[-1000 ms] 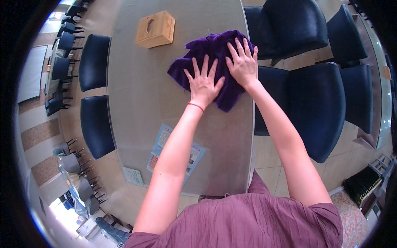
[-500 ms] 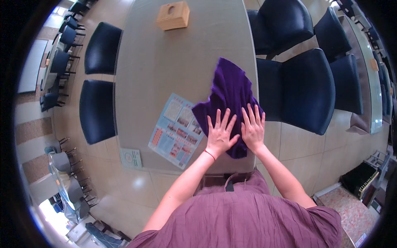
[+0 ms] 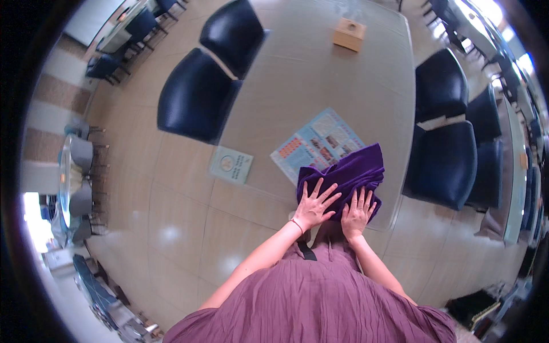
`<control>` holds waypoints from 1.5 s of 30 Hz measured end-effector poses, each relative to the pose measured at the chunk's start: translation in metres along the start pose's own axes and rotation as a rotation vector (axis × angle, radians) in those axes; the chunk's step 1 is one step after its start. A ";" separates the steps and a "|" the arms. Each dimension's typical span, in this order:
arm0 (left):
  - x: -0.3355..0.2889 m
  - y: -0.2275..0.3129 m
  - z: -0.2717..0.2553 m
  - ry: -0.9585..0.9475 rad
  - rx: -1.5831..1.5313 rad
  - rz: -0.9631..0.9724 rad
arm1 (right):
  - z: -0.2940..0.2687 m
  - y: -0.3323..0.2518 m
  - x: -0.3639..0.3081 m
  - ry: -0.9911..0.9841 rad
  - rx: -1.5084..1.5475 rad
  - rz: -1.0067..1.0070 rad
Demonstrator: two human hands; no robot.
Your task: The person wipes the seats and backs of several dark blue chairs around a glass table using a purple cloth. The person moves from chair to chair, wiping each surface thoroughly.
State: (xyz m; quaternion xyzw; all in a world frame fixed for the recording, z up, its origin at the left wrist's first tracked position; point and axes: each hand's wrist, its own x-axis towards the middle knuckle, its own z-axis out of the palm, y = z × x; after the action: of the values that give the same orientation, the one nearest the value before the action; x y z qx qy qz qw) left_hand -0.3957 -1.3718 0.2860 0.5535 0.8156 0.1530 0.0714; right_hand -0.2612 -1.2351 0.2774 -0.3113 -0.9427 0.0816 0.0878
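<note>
A rumpled purple cloth (image 3: pixel 349 167) lies at the near edge of the table (image 3: pixel 286 80), partly over a blue-and-white printed sheet (image 3: pixel 320 140). My left hand (image 3: pixel 314 206) rests flat on the left part of the cloth, fingers spread, with a thin red band at the wrist. Pressed on the cloth's right part is my right hand (image 3: pixel 357 216), its fingers stretched out and slightly apart. Neither hand grasps the cloth; both palms face down on it.
A wooden tissue box (image 3: pixel 349 35) stands toward the table's far end. At the near left corner lies a pale green card (image 3: pixel 231 166). Dark blue chairs line the left side (image 3: pixel 197 94) and the right side (image 3: pixel 443 163). More tables and chairs are farther off.
Both hands and the cloth have shifted left along the near edge, and the cloth is now more bunched and covers part of the printed sheet. The view has turned toward the left.
</note>
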 end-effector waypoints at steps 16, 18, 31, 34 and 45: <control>-0.028 -0.179 -0.075 0.072 0.128 -0.446 | 0.051 -0.184 0.171 -0.042 0.138 -0.409; -0.018 -0.202 -0.084 0.079 0.114 -0.469 | 0.057 -0.202 0.200 -0.032 0.131 -0.424; 0.117 -0.367 -0.125 0.159 0.149 -0.340 | 0.101 -0.265 0.392 0.065 0.113 -0.382; 0.146 -0.403 -0.124 0.225 0.054 -0.334 | 0.115 -0.277 0.438 0.081 0.084 -0.355; 0.126 -0.418 -0.118 0.369 -0.449 -0.354 | 0.126 -0.325 0.439 0.148 0.152 -0.355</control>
State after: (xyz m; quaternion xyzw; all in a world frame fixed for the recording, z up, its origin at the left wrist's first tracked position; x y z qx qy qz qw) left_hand -0.8450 -1.4174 0.2667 0.3370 0.8440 0.4116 0.0680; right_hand -0.8216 -1.2416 0.2731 -0.1380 -0.9649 0.1126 0.1928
